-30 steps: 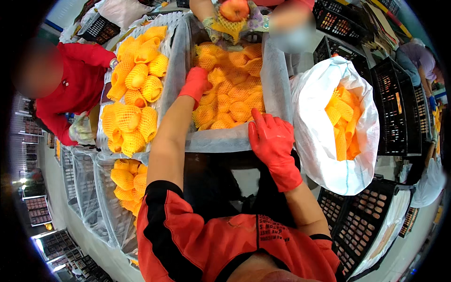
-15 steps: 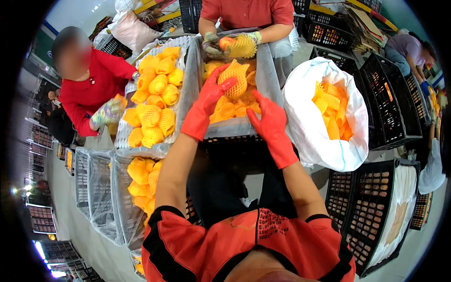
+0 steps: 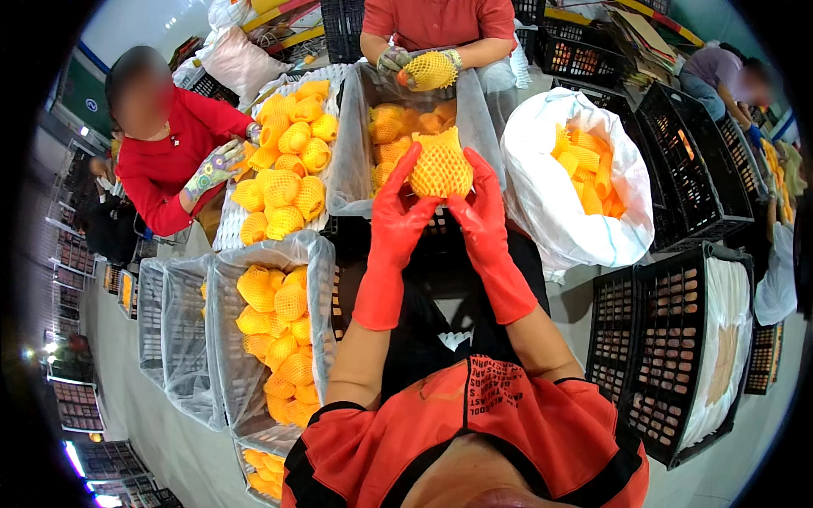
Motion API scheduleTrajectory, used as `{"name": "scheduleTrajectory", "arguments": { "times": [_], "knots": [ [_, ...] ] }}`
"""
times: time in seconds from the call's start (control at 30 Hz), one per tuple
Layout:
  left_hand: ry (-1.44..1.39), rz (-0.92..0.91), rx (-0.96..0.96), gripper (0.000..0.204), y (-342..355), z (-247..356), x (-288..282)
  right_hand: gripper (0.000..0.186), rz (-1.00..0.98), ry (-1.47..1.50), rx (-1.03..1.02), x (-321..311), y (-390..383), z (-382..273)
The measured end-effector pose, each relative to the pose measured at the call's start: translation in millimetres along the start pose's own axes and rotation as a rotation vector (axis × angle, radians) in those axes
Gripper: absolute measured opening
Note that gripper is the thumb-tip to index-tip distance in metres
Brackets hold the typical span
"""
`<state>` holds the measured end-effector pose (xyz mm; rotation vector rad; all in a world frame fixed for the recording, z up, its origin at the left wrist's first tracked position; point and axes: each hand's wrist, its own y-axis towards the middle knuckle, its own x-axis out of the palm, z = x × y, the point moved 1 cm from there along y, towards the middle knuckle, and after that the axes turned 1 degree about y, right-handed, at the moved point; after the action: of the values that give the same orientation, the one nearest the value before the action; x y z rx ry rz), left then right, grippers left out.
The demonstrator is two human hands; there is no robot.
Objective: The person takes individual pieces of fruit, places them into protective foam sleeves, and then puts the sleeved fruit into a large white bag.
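Note:
Between my two red-gloved hands is a round fruit in a yellow foam net sleeve [image 3: 441, 166]. My left hand [image 3: 400, 207] grips its left side and my right hand [image 3: 481, 203] its right side, with thumbs close together at the bottom. The fruit itself is hidden by the net. It is held above the near edge of a crate lined with clear plastic [image 3: 351, 190]. In that crate lie several more netted fruits [image 3: 388, 127].
Left of the crate, netted fruits [image 3: 279, 188] lie on a white tray; nearer stands a lined crate [image 3: 222, 339] of them. A white sack [image 3: 529, 178] of foam nets and black crates [image 3: 652, 356] stand right. Co-workers handle netted fruit [image 3: 430, 71] opposite and at left.
My left hand has brought the netted fruit nearer to me, and my right hand has closed on its other side. The left co-worker's gloved hand has moved toward the tray.

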<state>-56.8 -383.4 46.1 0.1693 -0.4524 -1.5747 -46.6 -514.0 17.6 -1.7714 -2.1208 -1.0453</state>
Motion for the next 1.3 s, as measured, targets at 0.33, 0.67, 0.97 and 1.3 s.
{"name": "scheduleTrajectory", "arguments": {
  "times": [0.33,0.67,0.97,1.3],
  "knots": [
    [0.416,0.088,0.172,0.052,-27.9,6.4,29.3,0.076,0.214,-0.210,0.066,-16.4,-16.6,3.6],
    [0.491,0.231,0.247,0.030,-35.4,-5.2,34.8,0.075,0.132,-0.100,0.080,-9.2,-26.2,-2.0],
    [0.014,0.163,-0.131,0.040,-35.1,-19.6,2.6,0.068,0.098,0.377,0.355,-24.1,-32.5,-3.8],
    [0.204,0.174,0.054,0.058,-45.9,-56.7,-18.7,0.074,-0.075,0.033,0.270,-25.0,-46.2,-10.7]
  ]
}}
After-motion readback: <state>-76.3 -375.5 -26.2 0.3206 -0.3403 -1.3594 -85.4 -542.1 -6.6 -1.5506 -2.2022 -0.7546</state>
